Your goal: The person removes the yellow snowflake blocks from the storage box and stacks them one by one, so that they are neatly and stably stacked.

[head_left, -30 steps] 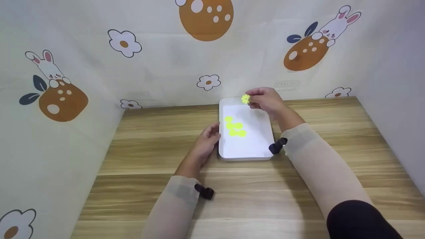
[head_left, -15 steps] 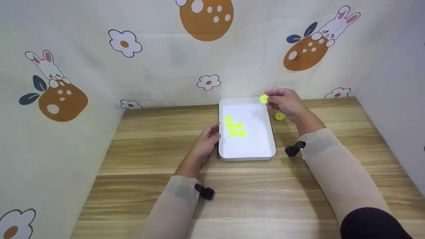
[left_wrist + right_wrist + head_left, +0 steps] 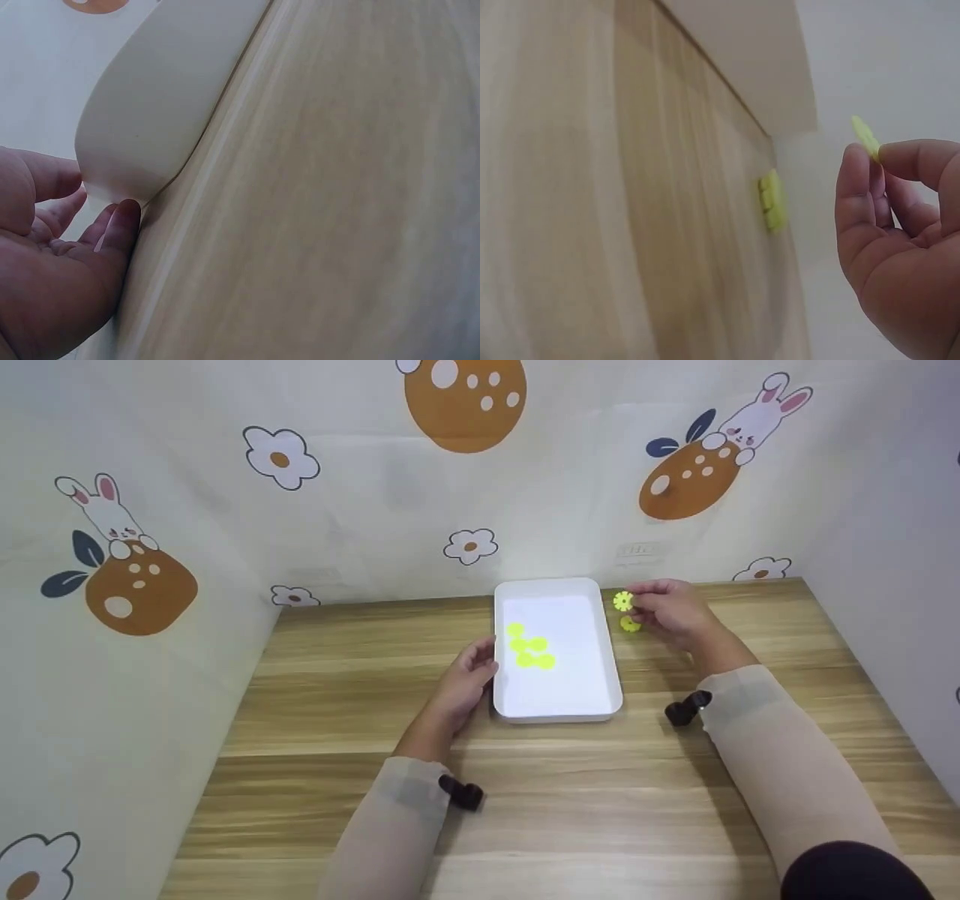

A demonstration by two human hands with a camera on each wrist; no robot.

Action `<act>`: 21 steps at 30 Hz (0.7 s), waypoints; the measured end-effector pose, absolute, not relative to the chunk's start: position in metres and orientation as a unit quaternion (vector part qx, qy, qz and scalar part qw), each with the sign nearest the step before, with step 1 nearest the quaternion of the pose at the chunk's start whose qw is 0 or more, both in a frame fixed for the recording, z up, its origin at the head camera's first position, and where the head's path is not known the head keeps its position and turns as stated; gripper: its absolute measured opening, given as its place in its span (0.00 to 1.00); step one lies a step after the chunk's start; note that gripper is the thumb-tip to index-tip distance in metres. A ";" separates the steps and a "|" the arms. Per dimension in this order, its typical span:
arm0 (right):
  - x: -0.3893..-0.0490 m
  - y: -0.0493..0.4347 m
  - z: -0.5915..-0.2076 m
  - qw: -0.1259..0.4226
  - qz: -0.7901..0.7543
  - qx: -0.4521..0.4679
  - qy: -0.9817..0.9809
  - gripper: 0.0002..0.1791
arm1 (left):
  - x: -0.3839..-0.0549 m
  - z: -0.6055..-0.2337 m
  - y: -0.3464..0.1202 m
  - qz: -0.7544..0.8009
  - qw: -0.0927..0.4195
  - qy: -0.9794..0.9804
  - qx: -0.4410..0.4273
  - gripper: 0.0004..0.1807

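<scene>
In the head view, my left hand rests its fingertips against the left wall of the white tray. The left wrist view has the thumb low on that wall and a finger at the rim. Past the tray's right side, my right hand pinches a yellow notched building disc between thumb and fingers. Just below it, on the table, lies a short stack of matching yellow discs, its notched sides showing in the right wrist view. Several flat yellow discs lie inside the tray.
The wood-grain table meets a patterned back wall right behind the tray. Pale side walls stand at left and right. Each forearm wears a black wrist camera.
My right hand has moved right with the disc, from above the tray's far end to over the table, close above the stack, which has come into sight. My left hand has stayed still.
</scene>
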State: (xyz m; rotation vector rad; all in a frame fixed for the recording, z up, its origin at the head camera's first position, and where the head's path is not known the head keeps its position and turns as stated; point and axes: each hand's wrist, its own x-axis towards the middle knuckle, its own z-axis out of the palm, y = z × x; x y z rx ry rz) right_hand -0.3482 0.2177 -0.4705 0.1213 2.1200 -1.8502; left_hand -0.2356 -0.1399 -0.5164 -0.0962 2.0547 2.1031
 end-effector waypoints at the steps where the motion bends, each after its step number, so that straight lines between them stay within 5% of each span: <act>1: -0.348 0.219 -0.473 0.161 -0.649 0.046 0.742 0.19 | -0.236 -0.516 -0.140 0.712 0.099 0.695 -0.034 0.29; 21: -0.348 0.234 -0.494 0.173 -0.591 0.085 0.783 0.23 | -0.235 -0.514 -0.140 0.713 0.098 0.694 -0.030 0.29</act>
